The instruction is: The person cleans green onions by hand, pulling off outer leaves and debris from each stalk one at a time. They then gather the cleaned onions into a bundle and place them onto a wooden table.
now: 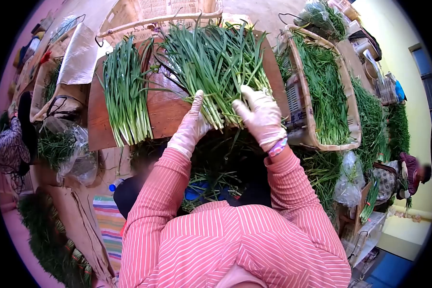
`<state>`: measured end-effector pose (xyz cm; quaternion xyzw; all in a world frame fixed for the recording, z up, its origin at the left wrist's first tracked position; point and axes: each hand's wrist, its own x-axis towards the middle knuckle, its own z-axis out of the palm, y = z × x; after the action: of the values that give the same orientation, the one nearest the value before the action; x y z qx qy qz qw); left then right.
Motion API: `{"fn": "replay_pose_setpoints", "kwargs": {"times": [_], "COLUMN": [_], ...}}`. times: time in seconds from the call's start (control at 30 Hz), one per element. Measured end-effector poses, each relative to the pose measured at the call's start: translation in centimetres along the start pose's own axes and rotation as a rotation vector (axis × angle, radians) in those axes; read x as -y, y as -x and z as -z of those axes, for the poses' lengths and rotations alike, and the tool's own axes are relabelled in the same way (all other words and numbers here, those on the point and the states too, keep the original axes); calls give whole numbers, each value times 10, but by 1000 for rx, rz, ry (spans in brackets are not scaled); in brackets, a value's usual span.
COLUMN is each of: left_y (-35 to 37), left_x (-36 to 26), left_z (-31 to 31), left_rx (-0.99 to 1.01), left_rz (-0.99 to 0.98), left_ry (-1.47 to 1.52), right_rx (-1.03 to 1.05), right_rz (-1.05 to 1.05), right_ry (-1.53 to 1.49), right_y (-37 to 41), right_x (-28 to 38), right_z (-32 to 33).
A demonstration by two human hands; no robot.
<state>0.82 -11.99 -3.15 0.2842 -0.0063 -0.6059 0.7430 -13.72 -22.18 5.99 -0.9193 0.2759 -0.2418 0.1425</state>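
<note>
A wide heap of garlic chives (213, 67) lies on the brown board (170, 113), its pale stem ends toward me. My left hand (192, 127), in a whitish glove, holds the heap's left side with the thumb up; its other fingers are partly hidden by the stems. From the right, my gloved right hand (261, 116) grips the stem ends, thumb and forefinger on top of them. To the left on the same board, apart from both hands, rests a narrower bunch of chives (126, 91).
Behind the board stands a wicker basket (129, 17). A long crate (357, 129) of greens flanks it on the right. Plastic bags (81, 161) of greens lie at the left. Loose trimmings (211, 180) cover my lap area. Other people (410, 170) sit at both sides.
</note>
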Motion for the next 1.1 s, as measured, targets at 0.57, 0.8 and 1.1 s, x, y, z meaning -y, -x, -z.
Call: {"fn": "replay_pose_setpoints", "kwargs": {"times": [0.57, 0.8, 1.1], "left_y": [3, 85, 177], "left_x": [-17, -42, -65], "left_z": [16, -19, -40], "left_rx": [-132, -190, -201], "left_rz": [116, -2, -125], "left_ry": [-256, -178, -419], "right_rx": [-38, 132, 211], "right_rz": [87, 89, 36], "right_ry": [-146, 377, 220], "right_y": [6, -24, -29], "right_x": [18, -43, -20], "right_z": [-37, -84, -39]}}
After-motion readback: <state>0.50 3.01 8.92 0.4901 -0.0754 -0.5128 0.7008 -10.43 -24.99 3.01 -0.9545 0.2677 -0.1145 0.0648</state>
